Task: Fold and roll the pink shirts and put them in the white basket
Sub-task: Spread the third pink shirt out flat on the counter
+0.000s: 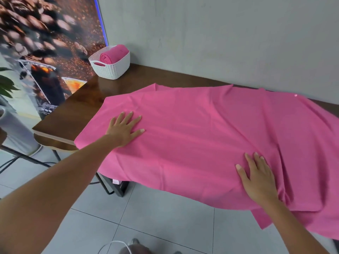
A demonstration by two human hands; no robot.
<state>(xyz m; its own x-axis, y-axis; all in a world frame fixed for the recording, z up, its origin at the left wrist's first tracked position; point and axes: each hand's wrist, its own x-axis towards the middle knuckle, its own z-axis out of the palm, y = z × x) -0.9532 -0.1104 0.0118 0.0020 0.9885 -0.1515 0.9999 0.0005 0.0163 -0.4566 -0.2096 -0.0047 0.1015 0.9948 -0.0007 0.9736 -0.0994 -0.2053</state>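
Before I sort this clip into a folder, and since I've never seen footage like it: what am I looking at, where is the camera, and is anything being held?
There is no machine here. A person wears a wide-angle camera on the head, so you look forward and down along both bare arms. This is the only view.

A large pink shirt lies spread over a dark wooden table and hangs over its near edge. The left hand and the right hand both lie flat on the cloth with fingers straight, pressing it. Nothing is gripped.

At the table's far left corner stands a white basket with a rolled pink shirt already inside. Behind are a grey wall and a poster of coffee beans; below is a tiled floor.
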